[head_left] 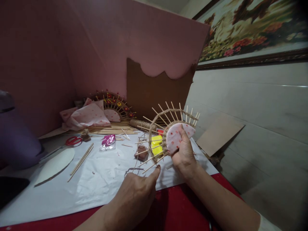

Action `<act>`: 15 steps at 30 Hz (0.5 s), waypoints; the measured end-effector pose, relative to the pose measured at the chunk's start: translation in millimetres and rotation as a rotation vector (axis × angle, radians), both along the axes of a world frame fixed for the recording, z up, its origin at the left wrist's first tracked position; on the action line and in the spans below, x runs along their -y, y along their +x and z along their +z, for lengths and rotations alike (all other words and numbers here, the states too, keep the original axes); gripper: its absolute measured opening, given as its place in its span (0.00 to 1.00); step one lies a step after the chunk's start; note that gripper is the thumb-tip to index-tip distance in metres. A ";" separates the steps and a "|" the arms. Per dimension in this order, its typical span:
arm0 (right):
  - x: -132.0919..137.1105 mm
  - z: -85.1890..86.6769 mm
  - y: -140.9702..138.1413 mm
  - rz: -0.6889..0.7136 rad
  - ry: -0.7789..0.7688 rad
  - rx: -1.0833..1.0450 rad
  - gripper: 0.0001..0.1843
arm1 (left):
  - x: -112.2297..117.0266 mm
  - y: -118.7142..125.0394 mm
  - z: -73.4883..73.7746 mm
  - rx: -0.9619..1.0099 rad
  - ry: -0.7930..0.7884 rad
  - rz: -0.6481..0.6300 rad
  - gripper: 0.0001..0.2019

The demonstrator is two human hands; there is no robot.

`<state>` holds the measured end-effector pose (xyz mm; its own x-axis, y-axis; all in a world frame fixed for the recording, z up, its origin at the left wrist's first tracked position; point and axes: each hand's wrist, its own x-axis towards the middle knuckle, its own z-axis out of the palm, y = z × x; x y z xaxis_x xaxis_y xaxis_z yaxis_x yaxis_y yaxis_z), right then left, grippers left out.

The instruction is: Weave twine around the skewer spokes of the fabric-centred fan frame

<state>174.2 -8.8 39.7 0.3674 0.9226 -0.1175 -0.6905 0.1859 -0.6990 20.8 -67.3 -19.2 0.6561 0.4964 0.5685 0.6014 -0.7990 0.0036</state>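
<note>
My right hand (184,154) holds up a half-round craft piece (172,131): a pink dotted fabric centre ringed with woven jute cord and many wooden skewers sticking outward. My thumb presses on the fabric. My left hand (137,192) is below and left of it, fingers curled, pinching a thin strand of jute cord (133,170) near the skewer tips. Both hands hover over white paper (96,186) on a red table (173,208).
On the paper lie red scissors (73,141), loose skewers (80,162), a pink packet (108,141), yellow blocks (156,145), a jute spool (141,124) and a cardboard half-oval (55,165). A finished decorated fan (115,107) and pink cloth (88,117) sit behind. Cardboard backdrop (154,93) stands upright.
</note>
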 end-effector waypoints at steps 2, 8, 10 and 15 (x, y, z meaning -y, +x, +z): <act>0.4 -0.1 -0.9 -0.003 -0.015 -0.012 0.15 | 0.2 0.6 1.3 -0.003 -0.004 -0.003 0.19; -1.4 0.2 1.0 -0.031 -0.012 -0.040 0.13 | -1.9 0.4 -1.4 -0.016 -0.076 -0.007 0.20; -3.7 0.0 3.6 -0.033 -0.006 -0.036 0.15 | -3.5 -0.7 -1.8 0.017 -0.148 -0.013 0.21; -8.4 -4.1 9.1 -0.031 -0.019 -0.085 0.14 | -6.8 -3.5 4.6 0.130 -0.381 -0.051 0.24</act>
